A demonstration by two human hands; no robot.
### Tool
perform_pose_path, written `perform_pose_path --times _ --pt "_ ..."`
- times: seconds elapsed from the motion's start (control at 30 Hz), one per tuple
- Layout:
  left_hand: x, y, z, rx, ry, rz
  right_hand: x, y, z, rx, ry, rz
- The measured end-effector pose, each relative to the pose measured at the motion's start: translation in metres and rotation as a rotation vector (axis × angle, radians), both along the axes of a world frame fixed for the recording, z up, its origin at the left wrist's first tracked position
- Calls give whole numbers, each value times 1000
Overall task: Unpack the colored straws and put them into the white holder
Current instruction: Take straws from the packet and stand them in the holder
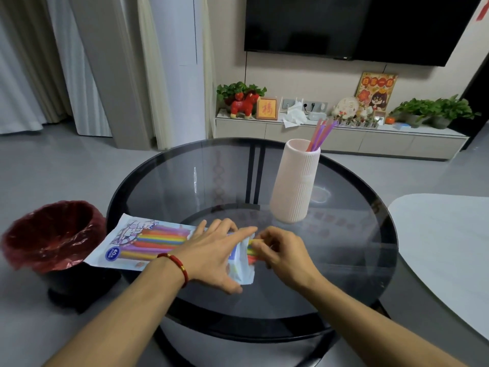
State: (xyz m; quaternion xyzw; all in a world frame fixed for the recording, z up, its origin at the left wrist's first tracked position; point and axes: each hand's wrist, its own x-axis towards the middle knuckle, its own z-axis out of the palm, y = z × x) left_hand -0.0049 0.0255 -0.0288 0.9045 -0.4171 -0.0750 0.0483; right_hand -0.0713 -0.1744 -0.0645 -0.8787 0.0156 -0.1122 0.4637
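Note:
A flat plastic pack of colored straws (pixel 148 242) lies on the round glass table (pixel 344 274), its open end toward the right. My left hand (pixel 217 258) presses down on the pack near that opening, fingers spread. My right hand (pixel 280 250) pinches the ends of a few straws (pixel 251 251) sticking out of the opening. The tall white ribbed holder (pixel 295 181) stands upright behind my hands, with a few pink and purple straws (pixel 321 133) leaning out of it to the right.
A bin lined with a red bag (pixel 53 234) stands on the floor left of the table. A white tabletop edge (pixel 444 247) is at the right. A low TV cabinet (pixel 338 137) with plants and ornaments runs along the far wall.

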Motion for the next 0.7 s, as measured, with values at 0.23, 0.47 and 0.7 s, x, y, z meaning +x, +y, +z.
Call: perform_pose_path --times 0.23,0.47,0.7 --pt "8 6 -5 -20 72 140 -1 -37 5 560 131 -14" --pt "5 -1 -9 -144 81 181 0 -61 15 988 82 -60" --pt "-1 -16 -8 -98 -8 237 -1 -72 30 1298 -47 -59"
